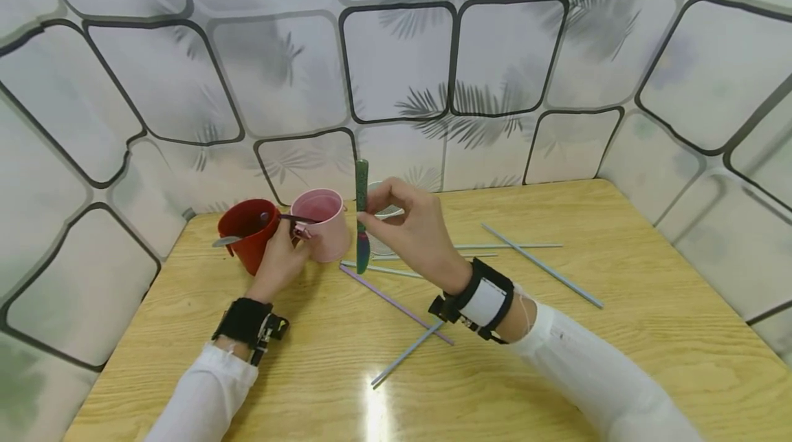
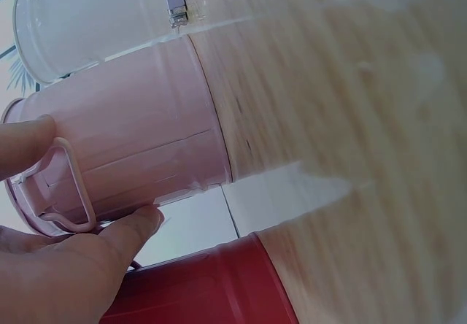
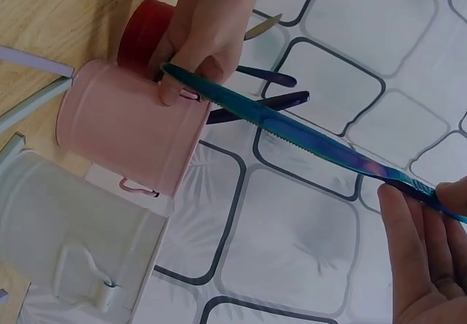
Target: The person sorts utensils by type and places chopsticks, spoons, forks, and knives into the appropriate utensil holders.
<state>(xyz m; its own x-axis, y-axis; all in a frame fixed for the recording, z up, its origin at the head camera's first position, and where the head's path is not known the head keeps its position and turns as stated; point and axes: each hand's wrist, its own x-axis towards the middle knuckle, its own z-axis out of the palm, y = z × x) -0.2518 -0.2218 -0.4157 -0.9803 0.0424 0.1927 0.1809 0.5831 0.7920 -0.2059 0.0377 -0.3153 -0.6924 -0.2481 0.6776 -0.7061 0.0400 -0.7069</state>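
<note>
Pinching the knife (image 1: 361,222) upright, blade down, your right hand (image 1: 414,232) held it just right of the pink cup (image 1: 322,222), above the tabletop (image 1: 557,359); your left hand (image 1: 281,260) curled on that cup's handle side, steadying it.

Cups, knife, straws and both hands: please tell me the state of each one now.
Pink cup: upright, steadied by left hand.
Red cup: upright, holds cutlery.
White cup: upright behind.
Knife: vertical, pinched by right hand.
Straws: lying scattered on table.
</note>
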